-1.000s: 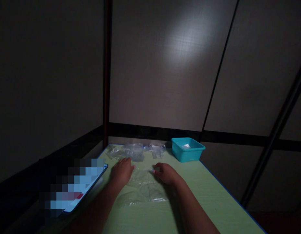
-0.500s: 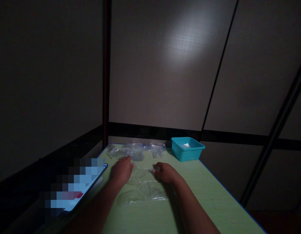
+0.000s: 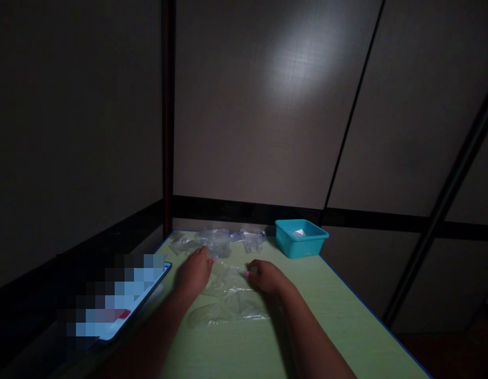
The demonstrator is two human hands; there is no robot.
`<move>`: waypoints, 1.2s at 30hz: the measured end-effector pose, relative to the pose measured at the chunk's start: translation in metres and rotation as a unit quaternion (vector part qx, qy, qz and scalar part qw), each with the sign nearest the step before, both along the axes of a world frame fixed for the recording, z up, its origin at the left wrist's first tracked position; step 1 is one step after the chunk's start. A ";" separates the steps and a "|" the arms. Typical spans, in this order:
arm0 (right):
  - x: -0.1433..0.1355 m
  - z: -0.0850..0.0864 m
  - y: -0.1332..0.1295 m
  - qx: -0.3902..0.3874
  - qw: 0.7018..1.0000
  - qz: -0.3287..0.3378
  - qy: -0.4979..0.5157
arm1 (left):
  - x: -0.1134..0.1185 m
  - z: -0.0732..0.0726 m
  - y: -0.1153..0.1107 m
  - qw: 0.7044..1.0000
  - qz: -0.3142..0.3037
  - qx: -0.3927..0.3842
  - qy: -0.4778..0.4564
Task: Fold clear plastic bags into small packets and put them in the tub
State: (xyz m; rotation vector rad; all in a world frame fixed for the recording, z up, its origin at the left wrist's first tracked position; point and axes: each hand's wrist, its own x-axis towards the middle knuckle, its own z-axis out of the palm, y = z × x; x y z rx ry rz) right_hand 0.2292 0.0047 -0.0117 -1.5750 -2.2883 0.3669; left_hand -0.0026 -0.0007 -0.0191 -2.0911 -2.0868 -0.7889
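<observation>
A clear plastic bag (image 3: 238, 302) lies spread on the pale green table (image 3: 220, 352), its far edge reaching up between my hands. At its far left corner is my left hand (image 3: 195, 271), closed, with thumb and fingers pinching the film. My right hand (image 3: 266, 276) pinches the same bag at its right side, the index finger curled over the thumb. Part of the bag's right side is hidden beneath my right wrist. Beyond my left hand, several crumpled clear plastic bags (image 3: 216, 243) lie along the table's far edge.
At the far right corner stands a turquoise plastic basket (image 3: 307, 246) with something pale inside. A phone or tablet (image 3: 135, 302) with a lit, partly blurred screen leans at the table's left side. Dark panelled walls (image 3: 247, 131) rise behind the table.
The view has shifted slightly. The bag's far edge now stretches a little more between my two hands, and its near part has slid slightly away from me. Both hands keep their pinch.
</observation>
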 end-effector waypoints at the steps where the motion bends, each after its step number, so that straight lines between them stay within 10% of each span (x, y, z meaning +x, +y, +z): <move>1: 0.000 0.000 0.000 0.001 1.000 0.001 0.000 | 0.000 0.000 0.000 1.000 -0.001 0.002 -0.009; 17: 0.001 -0.002 0.002 0.005 1.000 -0.005 0.002 | 0.000 0.006 -0.001 0.994 -0.014 0.036 -0.100; 36: -0.007 0.000 -0.001 0.004 0.999 -0.036 -0.008 | 0.021 -0.001 -0.028 0.944 -0.328 -0.034 -0.007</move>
